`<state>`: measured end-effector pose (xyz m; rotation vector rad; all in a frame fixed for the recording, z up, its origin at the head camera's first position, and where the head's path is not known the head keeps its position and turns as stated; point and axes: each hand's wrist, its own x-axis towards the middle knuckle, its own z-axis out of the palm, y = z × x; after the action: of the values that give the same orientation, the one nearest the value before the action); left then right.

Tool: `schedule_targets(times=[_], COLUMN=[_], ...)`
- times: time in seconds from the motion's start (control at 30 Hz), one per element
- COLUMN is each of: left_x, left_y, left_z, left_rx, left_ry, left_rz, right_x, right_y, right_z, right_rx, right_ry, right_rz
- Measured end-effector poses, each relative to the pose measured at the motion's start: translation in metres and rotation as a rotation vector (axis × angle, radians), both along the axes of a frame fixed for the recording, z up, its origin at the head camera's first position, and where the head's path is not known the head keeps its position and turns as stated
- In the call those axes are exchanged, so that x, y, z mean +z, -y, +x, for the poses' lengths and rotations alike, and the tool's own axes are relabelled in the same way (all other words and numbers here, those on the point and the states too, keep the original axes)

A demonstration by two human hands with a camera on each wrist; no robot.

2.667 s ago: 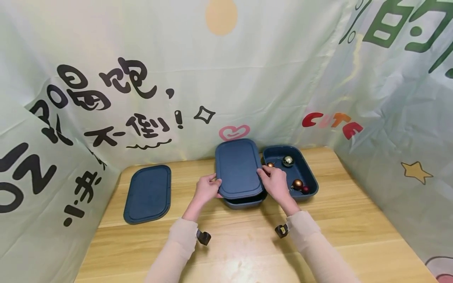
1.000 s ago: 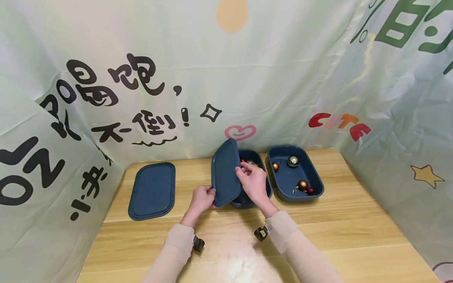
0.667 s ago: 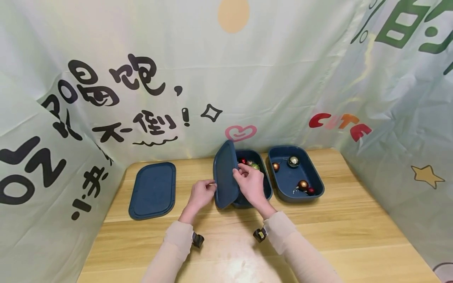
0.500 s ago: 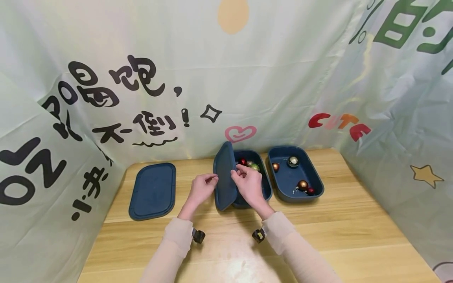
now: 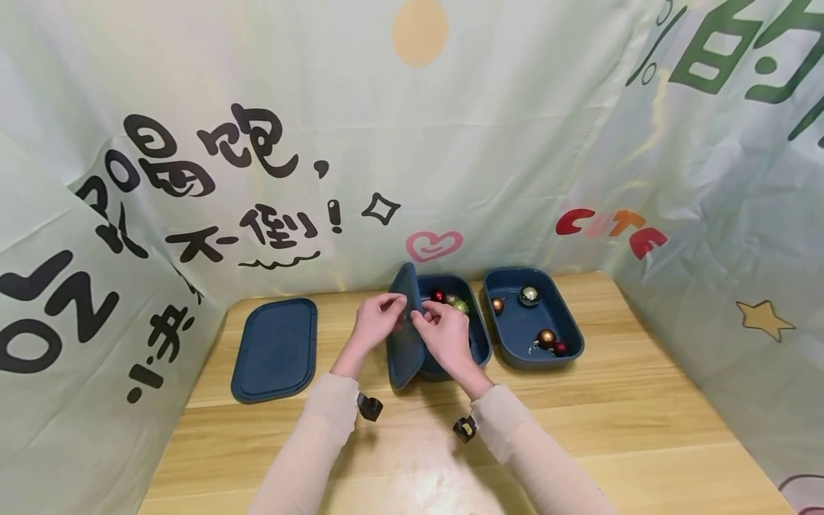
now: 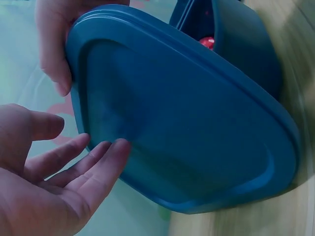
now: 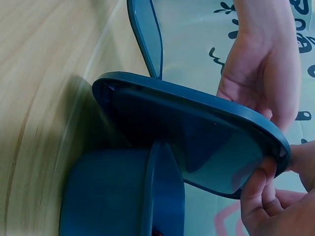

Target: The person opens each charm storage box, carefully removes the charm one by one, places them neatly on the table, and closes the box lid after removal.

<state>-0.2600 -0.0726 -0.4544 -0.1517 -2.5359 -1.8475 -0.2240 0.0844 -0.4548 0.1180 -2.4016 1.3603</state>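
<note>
A dark blue lid [image 5: 402, 354] stands tilted nearly on edge at the left side of the middle box [image 5: 480, 354]. My right hand [image 5: 447, 336] pinches its upper edge between thumb and fingers, as the right wrist view shows at the lid's corner. My left hand [image 5: 375, 322] is beside the lid's outer face; in the left wrist view its fingers [image 6: 106, 164] are loosely extended, tips right at that face and not curled round the edge. Inside the middle box lie a red bauble [image 5: 438, 295] and green baubles [image 5: 458, 305], partly hidden by lid and hand.
To the right stands a second blue box [image 5: 524, 325] with a silver bauble [image 5: 529, 296], copper baubles [image 5: 546, 338] and a dark red one [image 5: 560, 349]. Another blue lid [image 5: 275, 350] lies flat on the left of the wooden table [image 5: 412, 458]. Printed curtains [image 5: 502, 179] enclose the back and sides.
The lid, earlier lying over the middle box, has swung up and left, exposing the baubles. My left hand has released its left edge and moved up along its outer face.
</note>
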Motion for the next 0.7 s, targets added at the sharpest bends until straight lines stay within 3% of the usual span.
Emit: schedule_targets(times=[0.3,0.53,0.7], left_x=[0.0,0.006,0.011], left_y=[0.001,0.005,0.012], left_z=[-0.008,-0.009,-0.005], left_rx=[0.044,0.044,0.057], left_ry=[0.054,0.068,0.093], left_rz=[0.09,0.122,0.119], right_x=[0.003,0.007,0.007], right_y=[0.006,0.013,0.016], right_z=[0.002,0.004,0.006], right_rx=[0.026,0.123,0.219], right_ry=[-0.011,-0.014,0.035], right_rz=[0.008,0.023,0.039])
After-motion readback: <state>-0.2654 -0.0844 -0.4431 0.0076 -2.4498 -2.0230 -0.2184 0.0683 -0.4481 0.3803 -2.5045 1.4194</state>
